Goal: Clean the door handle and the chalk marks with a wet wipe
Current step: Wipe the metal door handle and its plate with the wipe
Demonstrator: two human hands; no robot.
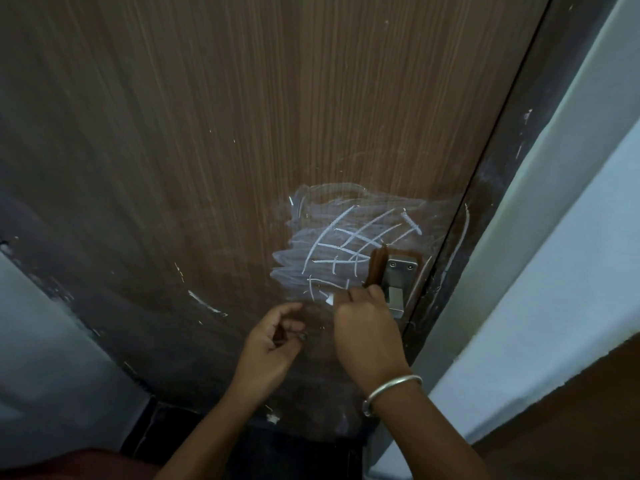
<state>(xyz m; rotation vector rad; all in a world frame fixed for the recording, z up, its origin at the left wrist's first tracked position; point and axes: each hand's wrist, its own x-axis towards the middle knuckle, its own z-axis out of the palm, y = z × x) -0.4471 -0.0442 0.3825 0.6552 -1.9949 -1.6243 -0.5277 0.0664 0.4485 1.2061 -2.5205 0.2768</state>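
Mostly smeared chalk marks (346,244), crosshatch over haze; R hand (367,327) pinches white bit (329,299).

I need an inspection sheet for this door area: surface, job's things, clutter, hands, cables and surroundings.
Surface: brown wood-grain door, scuffed low down.
Job's things: chalk marks, crossed lines over a smear, beside door handle; small white piece, wipe or chalk unclear.
Clutter: nothing seen.
Hands: left hand loosely curled, empty; right hand pinches the white piece, bangle on its wrist.
Cables: nothing seen.
Surroundings: pale wall at right.
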